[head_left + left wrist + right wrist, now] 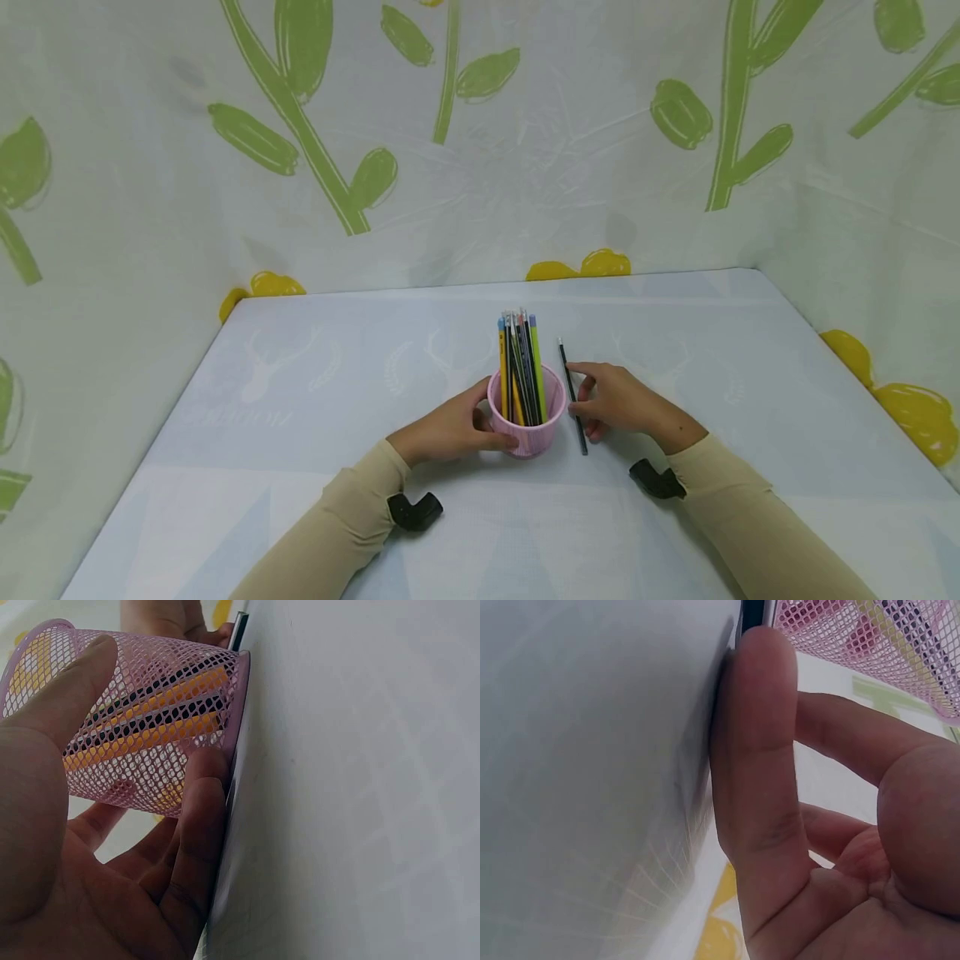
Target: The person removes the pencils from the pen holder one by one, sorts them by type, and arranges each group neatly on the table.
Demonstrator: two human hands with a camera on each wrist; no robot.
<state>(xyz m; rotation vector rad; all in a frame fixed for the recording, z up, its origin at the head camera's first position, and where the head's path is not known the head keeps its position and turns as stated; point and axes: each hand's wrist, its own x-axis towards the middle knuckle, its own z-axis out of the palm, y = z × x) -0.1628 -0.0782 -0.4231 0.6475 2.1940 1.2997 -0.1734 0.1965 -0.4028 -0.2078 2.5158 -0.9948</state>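
Note:
A pink mesh pencil cup point(529, 439) stands upright on the table, filled with several pencils point(517, 371) in yellow, black and lime green. My left hand point(448, 431) grips the cup from its left side, thumb toward the front; in the left wrist view its fingers point(202, 795) curl about the mesh near the base. Just right of the cup lies a dark pencil point(566, 358), its pale tip pointing away. My right hand point(618, 400) pinches this pencil along its length, with index finger and thumb on it.
The pale table point(300, 375) carries faint printed patterns. Behind and beside it hang white sheets point(525, 183) with green leaves and yellow shapes. A black wrist device point(415, 512) sits at each beige sleeve point(341, 517).

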